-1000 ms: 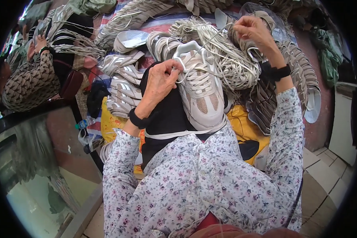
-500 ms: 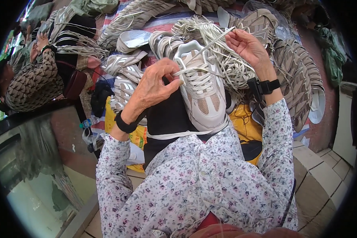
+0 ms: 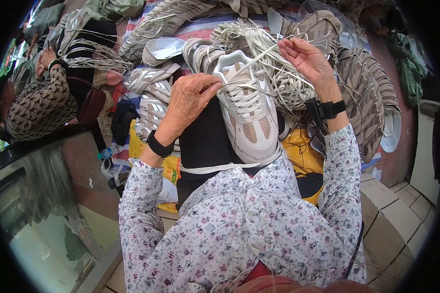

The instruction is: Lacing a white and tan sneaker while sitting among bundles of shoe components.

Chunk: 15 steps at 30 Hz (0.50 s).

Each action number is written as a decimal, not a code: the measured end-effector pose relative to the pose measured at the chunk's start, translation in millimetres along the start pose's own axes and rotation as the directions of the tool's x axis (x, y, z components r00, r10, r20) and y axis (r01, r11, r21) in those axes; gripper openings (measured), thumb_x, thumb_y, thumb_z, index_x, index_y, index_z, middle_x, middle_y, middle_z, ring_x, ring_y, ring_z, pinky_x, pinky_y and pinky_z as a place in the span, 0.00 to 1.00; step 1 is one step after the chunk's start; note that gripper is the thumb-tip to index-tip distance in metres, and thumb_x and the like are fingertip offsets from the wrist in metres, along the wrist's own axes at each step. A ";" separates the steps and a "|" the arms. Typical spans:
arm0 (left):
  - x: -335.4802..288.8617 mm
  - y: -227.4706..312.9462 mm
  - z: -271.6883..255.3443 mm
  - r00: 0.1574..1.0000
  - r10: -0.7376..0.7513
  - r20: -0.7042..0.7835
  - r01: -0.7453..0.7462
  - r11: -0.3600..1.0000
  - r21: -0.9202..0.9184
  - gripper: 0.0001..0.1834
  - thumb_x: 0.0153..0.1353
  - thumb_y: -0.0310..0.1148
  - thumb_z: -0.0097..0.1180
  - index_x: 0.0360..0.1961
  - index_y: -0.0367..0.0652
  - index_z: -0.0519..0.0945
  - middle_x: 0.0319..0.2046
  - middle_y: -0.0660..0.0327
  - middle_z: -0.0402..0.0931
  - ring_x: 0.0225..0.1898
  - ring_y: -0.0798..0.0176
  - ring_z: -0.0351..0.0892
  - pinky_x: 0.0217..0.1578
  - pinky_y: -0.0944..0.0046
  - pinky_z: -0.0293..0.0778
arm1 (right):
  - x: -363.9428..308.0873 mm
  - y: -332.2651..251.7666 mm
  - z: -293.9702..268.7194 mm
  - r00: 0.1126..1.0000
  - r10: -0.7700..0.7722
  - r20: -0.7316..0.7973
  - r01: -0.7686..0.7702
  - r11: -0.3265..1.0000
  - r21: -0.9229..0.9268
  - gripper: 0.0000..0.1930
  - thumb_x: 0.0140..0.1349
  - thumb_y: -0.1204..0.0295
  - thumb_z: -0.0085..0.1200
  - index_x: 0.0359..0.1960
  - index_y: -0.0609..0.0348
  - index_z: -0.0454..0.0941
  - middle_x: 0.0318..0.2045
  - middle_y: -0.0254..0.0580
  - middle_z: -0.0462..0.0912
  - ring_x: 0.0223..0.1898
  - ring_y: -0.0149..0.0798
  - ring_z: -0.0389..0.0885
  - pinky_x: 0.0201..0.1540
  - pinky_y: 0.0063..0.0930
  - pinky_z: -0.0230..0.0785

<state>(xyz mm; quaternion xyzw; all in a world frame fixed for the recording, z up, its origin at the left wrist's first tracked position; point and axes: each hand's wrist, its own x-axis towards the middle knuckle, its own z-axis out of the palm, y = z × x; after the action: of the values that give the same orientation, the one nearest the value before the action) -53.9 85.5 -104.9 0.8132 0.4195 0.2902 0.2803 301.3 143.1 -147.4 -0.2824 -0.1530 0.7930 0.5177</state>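
A beige and white sneaker [image 3: 263, 142] rests toe toward me on the black cloth over my lap, its front partly laced. My left hand [image 3: 190, 99] is closed in a pinch at the sneaker's left upper eyelets, thumb and forefinger on the lace there. Up to the right, my right hand [image 3: 307, 62] pinches a flat off-white shoelace [image 3: 260, 59] between thumb and fingertips. That lace runs taut and slanting from the shoe's opening to those fingers.
Behind the sneaker lies a tangled heap of off-white laces [image 3: 286, 80]. Rows of stacked beige shoe uppers [image 3: 359, 93] curve around on a striped sheet. A glass-topped table [image 3: 49, 195] is at left; another person [image 3: 39, 105] sits beyond it. A yellow bag [image 3: 300, 149] lies right of my lap.
My left hand has shifted slightly up, and its thumb and forefinger have come together at the eyelets. The right hand has barely moved, still holding the lace out.
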 end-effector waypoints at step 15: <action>14.3 -25.1 5.4 0.892 -0.235 0.387 0.387 0.838 -0.384 0.16 0.70 0.40 0.56 0.37 0.36 0.83 0.42 0.64 0.73 0.33 0.74 0.69 0.35 0.74 0.68 | 51.0 -95.3 -26.4 0.979 -0.206 -0.002 0.205 0.977 -0.060 0.17 0.73 0.79 0.47 0.56 0.85 0.68 0.62 0.70 0.70 0.66 0.57 0.70 0.74 0.43 0.64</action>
<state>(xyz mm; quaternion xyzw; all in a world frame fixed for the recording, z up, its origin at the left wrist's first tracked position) -56.2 108.8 -122.8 0.6816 0.4167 0.1916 0.5701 371.7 227.9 -132.1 -0.2837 -0.2028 0.7291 0.5889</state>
